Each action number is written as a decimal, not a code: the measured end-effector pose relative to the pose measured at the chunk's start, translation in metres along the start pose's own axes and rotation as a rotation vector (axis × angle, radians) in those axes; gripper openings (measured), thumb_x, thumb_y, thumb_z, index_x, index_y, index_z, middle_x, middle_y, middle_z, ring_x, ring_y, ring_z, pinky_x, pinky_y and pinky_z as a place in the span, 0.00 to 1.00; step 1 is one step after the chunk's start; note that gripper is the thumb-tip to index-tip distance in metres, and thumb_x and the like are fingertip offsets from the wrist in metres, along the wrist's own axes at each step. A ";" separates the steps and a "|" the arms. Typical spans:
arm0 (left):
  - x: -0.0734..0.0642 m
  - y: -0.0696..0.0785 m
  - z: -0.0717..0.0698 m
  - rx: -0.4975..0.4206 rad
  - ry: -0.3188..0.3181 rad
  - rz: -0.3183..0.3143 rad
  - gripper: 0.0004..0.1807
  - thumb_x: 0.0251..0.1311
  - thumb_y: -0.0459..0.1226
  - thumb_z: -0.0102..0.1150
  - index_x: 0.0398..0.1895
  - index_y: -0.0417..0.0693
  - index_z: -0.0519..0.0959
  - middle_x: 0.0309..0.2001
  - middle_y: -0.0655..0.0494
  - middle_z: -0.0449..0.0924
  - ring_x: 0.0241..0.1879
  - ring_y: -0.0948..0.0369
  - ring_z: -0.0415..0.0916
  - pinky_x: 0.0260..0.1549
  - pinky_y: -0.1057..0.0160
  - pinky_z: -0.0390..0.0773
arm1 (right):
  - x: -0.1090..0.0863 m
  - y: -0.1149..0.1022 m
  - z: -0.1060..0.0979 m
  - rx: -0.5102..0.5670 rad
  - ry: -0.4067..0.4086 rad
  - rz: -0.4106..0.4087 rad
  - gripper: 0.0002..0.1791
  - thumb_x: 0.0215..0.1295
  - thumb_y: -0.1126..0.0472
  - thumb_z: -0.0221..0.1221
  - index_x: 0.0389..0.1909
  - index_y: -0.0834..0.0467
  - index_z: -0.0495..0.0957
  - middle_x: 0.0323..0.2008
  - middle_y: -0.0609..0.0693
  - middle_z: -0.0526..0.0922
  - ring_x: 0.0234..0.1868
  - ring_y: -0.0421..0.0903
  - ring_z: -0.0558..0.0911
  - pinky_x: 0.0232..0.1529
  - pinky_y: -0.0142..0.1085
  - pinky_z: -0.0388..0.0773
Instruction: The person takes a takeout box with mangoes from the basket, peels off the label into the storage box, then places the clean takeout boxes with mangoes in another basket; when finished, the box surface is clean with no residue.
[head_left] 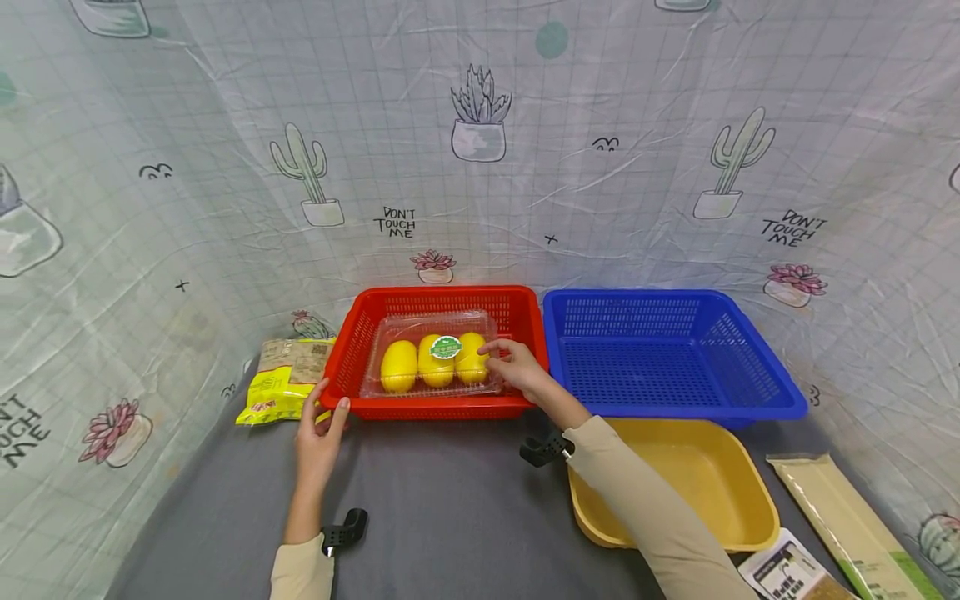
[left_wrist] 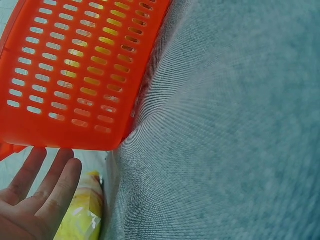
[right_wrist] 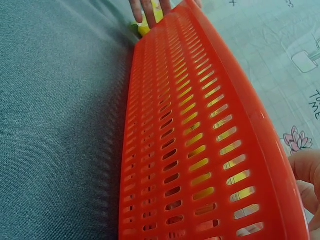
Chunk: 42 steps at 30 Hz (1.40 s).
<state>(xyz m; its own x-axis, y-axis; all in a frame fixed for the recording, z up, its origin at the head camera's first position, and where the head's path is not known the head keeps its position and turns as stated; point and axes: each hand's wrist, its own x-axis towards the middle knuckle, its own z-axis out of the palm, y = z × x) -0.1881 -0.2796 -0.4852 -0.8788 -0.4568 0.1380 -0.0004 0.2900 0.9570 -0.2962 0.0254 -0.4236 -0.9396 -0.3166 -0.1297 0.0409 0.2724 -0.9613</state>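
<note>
A clear plastic box of yellow mangoes (head_left: 437, 363), with a round green-and-white label on its lid, lies inside the red basket (head_left: 438, 408). My left hand (head_left: 318, 437) is at the basket's front left corner. Its fingers look fairly straight, with the tips at the basket's end in the left wrist view. My right hand (head_left: 522, 368) reaches over the front rim, with thumb and forefinger apart at the right end of the box. In the right wrist view the basket wall partly hides that hand, so contact with the box is hard to tell.
A blue basket (head_left: 630, 375) stands right of the red one, with a yellow tub (head_left: 690, 467) before it, partly under my right forearm. A yellow bag (head_left: 285, 383) lies at the left. Flat packs (head_left: 847, 517) lie at the right edge. A patterned cloth hangs behind.
</note>
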 end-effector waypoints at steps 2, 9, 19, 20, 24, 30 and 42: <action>0.000 0.000 0.000 -0.003 -0.002 0.003 0.34 0.67 0.50 0.56 0.74 0.58 0.59 0.65 0.40 0.65 0.50 0.42 0.74 0.33 0.84 0.73 | 0.000 0.000 0.000 -0.002 0.004 -0.005 0.15 0.69 0.67 0.53 0.55 0.63 0.76 0.39 0.62 0.78 0.20 0.46 0.70 0.22 0.31 0.73; 0.001 -0.003 0.002 -0.007 0.003 0.011 0.33 0.67 0.49 0.57 0.73 0.57 0.61 0.63 0.40 0.66 0.48 0.44 0.75 0.33 0.82 0.75 | -0.001 0.003 -0.001 0.001 0.017 -0.006 0.16 0.68 0.67 0.54 0.56 0.63 0.76 0.41 0.63 0.78 0.23 0.46 0.72 0.24 0.31 0.75; -0.006 0.011 0.001 -0.036 -0.034 -0.040 0.34 0.68 0.45 0.56 0.75 0.54 0.58 0.66 0.37 0.64 0.53 0.39 0.73 0.32 0.84 0.73 | -0.006 0.001 0.000 0.049 0.022 -0.059 0.16 0.68 0.68 0.53 0.55 0.65 0.76 0.36 0.67 0.80 0.20 0.47 0.76 0.26 0.34 0.82; -0.008 0.016 0.000 -0.037 -0.035 -0.043 0.34 0.68 0.44 0.56 0.75 0.53 0.58 0.66 0.36 0.63 0.53 0.38 0.73 0.32 0.84 0.73 | -0.006 0.000 -0.001 0.064 0.028 -0.059 0.16 0.68 0.68 0.54 0.55 0.65 0.77 0.36 0.67 0.80 0.20 0.47 0.76 0.26 0.34 0.82; -0.017 0.035 -0.002 -0.034 -0.041 -0.027 0.33 0.69 0.42 0.54 0.74 0.46 0.57 0.65 0.31 0.62 0.52 0.35 0.71 0.32 0.83 0.73 | -0.006 -0.001 -0.001 0.104 0.059 -0.070 0.16 0.67 0.69 0.54 0.54 0.64 0.78 0.38 0.67 0.81 0.20 0.46 0.76 0.26 0.33 0.81; -0.016 0.033 -0.002 -0.035 -0.038 -0.018 0.33 0.69 0.42 0.54 0.74 0.46 0.57 0.64 0.31 0.62 0.52 0.35 0.72 0.32 0.82 0.74 | -0.009 -0.003 -0.002 0.104 0.092 -0.081 0.16 0.67 0.67 0.55 0.55 0.62 0.78 0.43 0.66 0.81 0.21 0.46 0.77 0.29 0.36 0.83; -0.004 0.008 -0.003 -0.041 -0.019 -0.017 0.33 0.68 0.44 0.56 0.74 0.54 0.59 0.61 0.40 0.67 0.41 0.62 0.79 0.35 0.77 0.78 | -0.014 -0.006 -0.002 0.187 0.088 -0.217 0.16 0.68 0.68 0.54 0.55 0.64 0.78 0.39 0.66 0.81 0.26 0.47 0.79 0.29 0.35 0.83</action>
<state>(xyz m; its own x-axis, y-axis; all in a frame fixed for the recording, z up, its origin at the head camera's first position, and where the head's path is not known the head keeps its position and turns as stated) -0.1834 -0.2776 -0.4778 -0.8879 -0.4448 0.1173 0.0041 0.2473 0.9689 -0.2839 0.0298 -0.4156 -0.9588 -0.2669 0.0971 -0.1095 0.0322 -0.9935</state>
